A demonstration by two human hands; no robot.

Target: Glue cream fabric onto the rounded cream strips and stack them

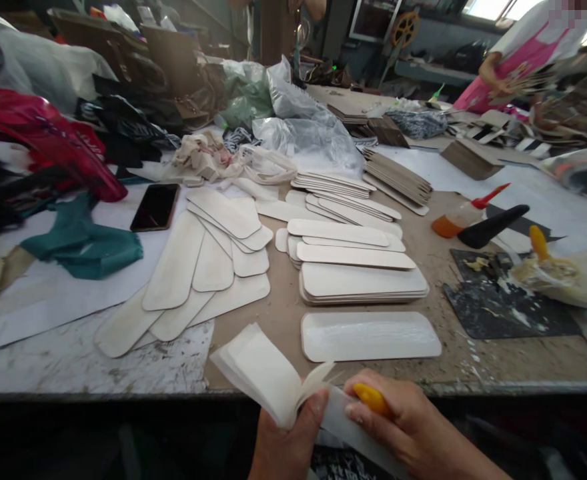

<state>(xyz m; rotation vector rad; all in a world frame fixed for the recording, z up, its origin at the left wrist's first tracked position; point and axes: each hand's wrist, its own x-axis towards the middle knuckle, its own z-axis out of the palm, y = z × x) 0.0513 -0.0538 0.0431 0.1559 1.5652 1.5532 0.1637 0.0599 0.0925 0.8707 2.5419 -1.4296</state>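
At the bottom edge my left hand (291,440) is closed round a fanned stack of white sheets (261,370), thumb pressed on the top one. My right hand (408,427) is closed on a yellow-handled tool (371,398) and pinches one white strip (338,420) from the stack. Just beyond, on the worktable (473,360), lies a single pale rounded panel (371,335) wet with glue. Behind it stand stacks of the same pale panels (363,283).
More panels (198,267) fan out to the left, beside a black phone (155,207) and teal fabric (81,243). At right sit an orange glue bottle (461,217), a black tool (493,225), a glue-smeared dark slab (503,300) and a brush (541,253). A person in pink (518,60) works far right.
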